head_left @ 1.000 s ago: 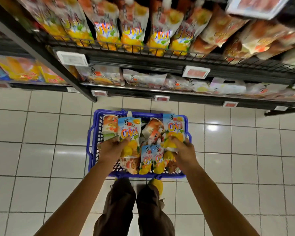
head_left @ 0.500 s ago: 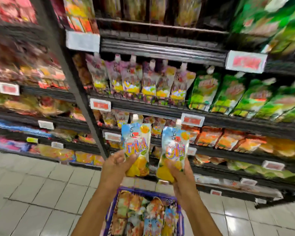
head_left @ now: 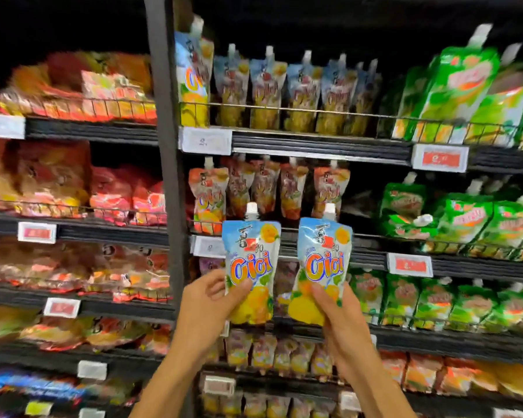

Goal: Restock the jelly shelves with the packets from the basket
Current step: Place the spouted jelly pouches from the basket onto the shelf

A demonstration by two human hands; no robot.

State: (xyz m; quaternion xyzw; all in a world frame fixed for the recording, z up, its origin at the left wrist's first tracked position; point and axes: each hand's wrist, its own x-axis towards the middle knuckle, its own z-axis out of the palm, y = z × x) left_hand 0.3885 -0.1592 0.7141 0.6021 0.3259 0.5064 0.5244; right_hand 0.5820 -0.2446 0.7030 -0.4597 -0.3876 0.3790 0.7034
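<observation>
Head view. Left hand (head_left: 206, 300) grips left packet (head_left: 251, 260) by its lower part, thumb across the front, fingers behind. Right hand (head_left: 341, 315) holds right packet (head_left: 323, 257) the same way, thumb on the front near the bottom.

Both packets are upright, spouts up, side by side with a narrow gap between them. They are held in the air in front of the shelves, just right of the post (head_left: 163, 146). Print: blue top, yellow fruit below, orange lettering.

Top shelf (head_left: 320, 143) in that bay carries a row of blue pouches (head_left: 266, 92) with like print, behind a wire rail. Red-orange pouches (head_left: 209, 194) stand one level down, directly behind the held pair. Green pouches (head_left: 459, 86) fill the right side on three levels. Red bags (head_left: 55, 182) lie left of the post, blurred. Price tag (head_left: 206, 141) on the top shelf's edge; figures unreadable.
</observation>
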